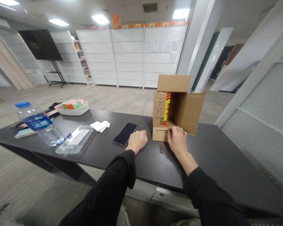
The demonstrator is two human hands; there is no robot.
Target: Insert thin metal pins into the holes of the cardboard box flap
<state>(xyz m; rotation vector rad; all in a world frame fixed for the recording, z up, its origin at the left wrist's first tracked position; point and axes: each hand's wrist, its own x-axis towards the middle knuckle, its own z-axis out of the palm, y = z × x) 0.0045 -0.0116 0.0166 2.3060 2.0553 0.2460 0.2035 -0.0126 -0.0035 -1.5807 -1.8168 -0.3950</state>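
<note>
Far left, a water bottle [40, 124] with a blue cap stands by the counter's [155, 169] left end; a clear plastic case [75, 141] lies beside it, then folded white paper [100, 126]. Moving right, here's a dark phone [124, 134], lying aslant, and just beside its right edge the left hand [138, 140], over the counter, its grip curled in a loose fist; whether anything is inside, I cannot tell.

Now the middle, where the spacing matters: a small fan of metal pins [163, 147] lies on the counter between the two hands, back from its near edge, long axis running toward the far edge, tips just short of the box. They lie to the left of and nearer than the right grip, and that hand is the closer one. Slim, straight, silvery-grey, side by side.

Behind them the cardboard box [175, 108] gapes toward us, brown and plain inside; its left flap [159, 108] is dotted with greyish spots, yellow-and-red tape [166, 110] along its edge, and the lower flap [159, 134] carries a row of dark holes. There's the right hand [178, 139], fingers bunched at that lower flap; clamped on something or merely touching, I cannot tell.
</note>
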